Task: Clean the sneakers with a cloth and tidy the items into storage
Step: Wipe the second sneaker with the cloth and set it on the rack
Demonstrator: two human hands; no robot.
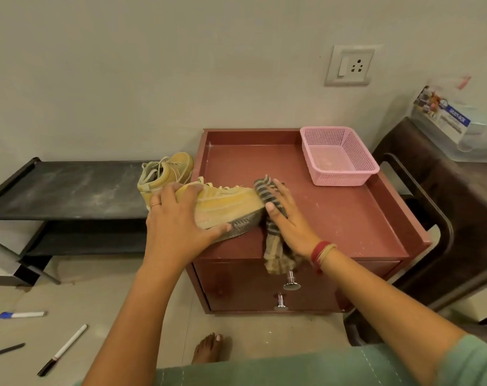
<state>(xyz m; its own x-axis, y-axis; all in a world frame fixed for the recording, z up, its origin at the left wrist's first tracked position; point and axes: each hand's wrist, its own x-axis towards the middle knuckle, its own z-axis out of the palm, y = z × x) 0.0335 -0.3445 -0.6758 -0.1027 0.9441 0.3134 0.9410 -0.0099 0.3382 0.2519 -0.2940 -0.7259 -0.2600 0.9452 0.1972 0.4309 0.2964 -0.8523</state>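
Note:
A yellow sneaker (231,201) lies tilted on its side on the red-brown cabinet top (334,213), its patterned sole facing me. My left hand (178,221) grips it over the ankle, thumb on the sole. My right hand (287,218) presses a striped cloth (267,190) against the sneaker's toe with straight fingers; the cloth's end hangs over the cabinet's front edge. The second yellow sneaker (167,171) stands upright on the black shoe rack (69,190), just behind the first.
A pink mesh basket (339,157) sits at the cabinet's back right. Two drawers with metal knobs (291,282) face me. A dark chair (445,204) with a plastic box stands to the right. Pens and a marker (22,314) lie on the floor at left.

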